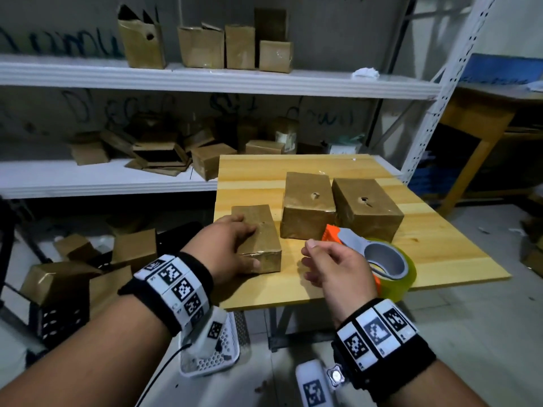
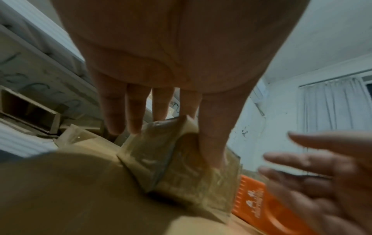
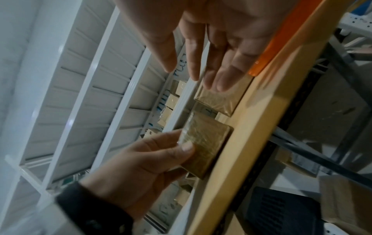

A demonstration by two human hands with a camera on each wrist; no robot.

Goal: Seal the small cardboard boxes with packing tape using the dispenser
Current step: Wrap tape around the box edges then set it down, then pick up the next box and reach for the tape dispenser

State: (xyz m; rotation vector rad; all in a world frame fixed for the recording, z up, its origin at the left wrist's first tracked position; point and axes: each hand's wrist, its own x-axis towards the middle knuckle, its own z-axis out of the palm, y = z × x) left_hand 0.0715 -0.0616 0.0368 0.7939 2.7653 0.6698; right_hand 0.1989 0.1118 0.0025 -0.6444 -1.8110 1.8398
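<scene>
On the pale wooden tabletop (image 1: pixel 440 248) the left hand (image 1: pixel 232 248) grips a small brown tape-wrapped cardboard box (image 1: pixel 261 239) at the near left edge — thumb on its near end, fingers (image 2: pixel 112 114) curled over the far side. The right hand (image 1: pixel 332 265) hovers just right of it, fingers loosely spread and holding nothing. Beside that hand lies the orange-and-grey tape dispenser (image 1: pixel 379 257) (clear roll loaded), seemingly untouched. Two larger brown boxes (image 1: pixel 308 204) stand side by side farther back.
</scene>
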